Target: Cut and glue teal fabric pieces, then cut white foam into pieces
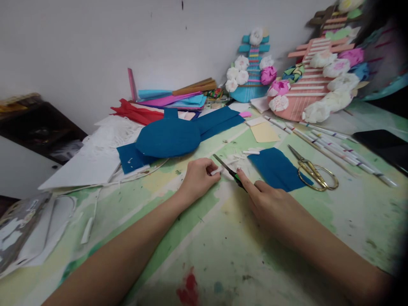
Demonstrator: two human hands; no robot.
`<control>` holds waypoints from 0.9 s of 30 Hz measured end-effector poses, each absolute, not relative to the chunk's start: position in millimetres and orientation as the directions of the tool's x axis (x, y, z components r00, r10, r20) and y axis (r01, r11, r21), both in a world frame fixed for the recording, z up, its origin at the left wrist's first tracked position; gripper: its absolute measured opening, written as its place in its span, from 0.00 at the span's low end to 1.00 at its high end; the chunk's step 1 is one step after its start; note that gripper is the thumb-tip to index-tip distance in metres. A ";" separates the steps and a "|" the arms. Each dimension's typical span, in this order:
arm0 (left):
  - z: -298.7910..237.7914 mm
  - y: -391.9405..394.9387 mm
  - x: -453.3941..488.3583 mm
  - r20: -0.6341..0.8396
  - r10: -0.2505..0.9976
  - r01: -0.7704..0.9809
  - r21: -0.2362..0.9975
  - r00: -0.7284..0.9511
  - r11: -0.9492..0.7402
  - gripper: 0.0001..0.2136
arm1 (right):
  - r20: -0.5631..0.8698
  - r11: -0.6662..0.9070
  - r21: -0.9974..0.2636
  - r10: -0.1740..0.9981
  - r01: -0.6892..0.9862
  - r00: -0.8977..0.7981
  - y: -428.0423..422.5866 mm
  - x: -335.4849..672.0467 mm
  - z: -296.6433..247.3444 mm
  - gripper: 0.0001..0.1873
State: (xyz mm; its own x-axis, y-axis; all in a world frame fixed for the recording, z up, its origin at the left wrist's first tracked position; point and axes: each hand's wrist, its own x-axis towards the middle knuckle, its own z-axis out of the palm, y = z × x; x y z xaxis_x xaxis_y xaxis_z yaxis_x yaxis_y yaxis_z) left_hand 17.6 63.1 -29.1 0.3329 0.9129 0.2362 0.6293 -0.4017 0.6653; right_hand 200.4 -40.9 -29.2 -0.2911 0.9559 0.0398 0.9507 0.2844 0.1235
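Paint-smeared in green and yellow, the table stood against a plain white wall. Near the table's middle, the left hand lay curled with its knuckles up, thumb and fingertips pinching one end of a small white strip against the surface. Just to its right, the right hand gripped a green-handled cutter, the index finger stretched along its back and the dark blade angled up and away over the strip. Whether the blade touched the strip could not be told.

White scraps lay just beyond the blade. A blue paper piece rested flat beside the right hand, and gold scissors lay closed at its right edge. A row of white pens ran diagonally past the scissors, with a pale yellow sheet nearby. Beyond the left hand sat a large blue guitar-shaped cutout on white sheets. At the wall stood a blue guitar model and a pink guitar model, both trimmed with paper flowers. A dark phone lay at the far right.
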 end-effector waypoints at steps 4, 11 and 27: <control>-28.3 62.3 18.0 0.233 0.916 0.636 0.663 0.327 -0.396 0.04 | 0.050 0.277 0.124 0.957 0.953 -0.284 -43.4 200.2 -29.6 0.45; -27.1 61.7 17.9 0.239 0.912 0.646 0.647 0.332 -0.405 0.03 | 0.082 0.310 0.105 0.944 0.945 -0.319 -47.2 203.5 -31.9 0.44; -29.6 64.1 16.7 0.216 0.906 0.584 0.704 0.365 -0.404 0.03 | 0.065 0.312 0.192 0.942 0.931 -0.329 -45.5 196.5 -26.1 0.40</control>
State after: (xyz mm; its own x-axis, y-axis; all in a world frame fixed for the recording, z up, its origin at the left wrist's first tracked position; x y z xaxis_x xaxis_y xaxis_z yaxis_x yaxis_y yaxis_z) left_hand 16.7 64.1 -29.6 0.3649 0.9055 0.2165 0.5839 -0.4037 0.7043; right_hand 196.5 -45.5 -26.1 -0.3292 0.9420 0.0646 0.9305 0.3121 0.1915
